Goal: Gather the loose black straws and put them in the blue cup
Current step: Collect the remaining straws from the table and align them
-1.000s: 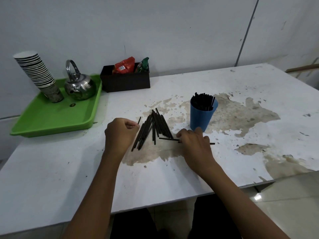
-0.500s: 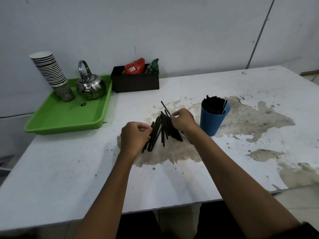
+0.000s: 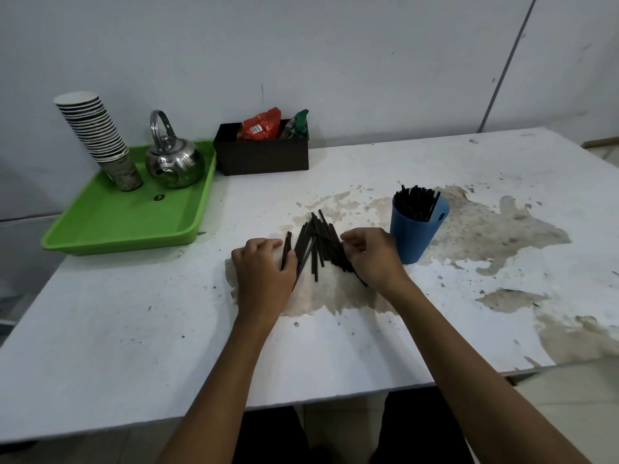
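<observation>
A pile of loose black straws [image 3: 316,241] lies on the worn white table [image 3: 335,346], fanned out between my two hands. My left hand [image 3: 263,269] rests on the pile's left edge, fingers curled over a few straws. My right hand [image 3: 371,254] presses against the right side of the pile, fingers bent onto the straws. Just to the right of that hand stands the blue cup [image 3: 417,231], upright, with several black straws sticking out of it.
A green tray [image 3: 110,226] at the back left carries a stack of paper cups [image 3: 97,135] and a steel kettle [image 3: 174,159]. A black box [image 3: 263,154] with snack packets stands against the wall. The table's near edge runs below my forearms.
My right hand laid its lifted straw on the pile and now presses the pile's right side. My left hand slid in against the left side. The pile looks tighter.
</observation>
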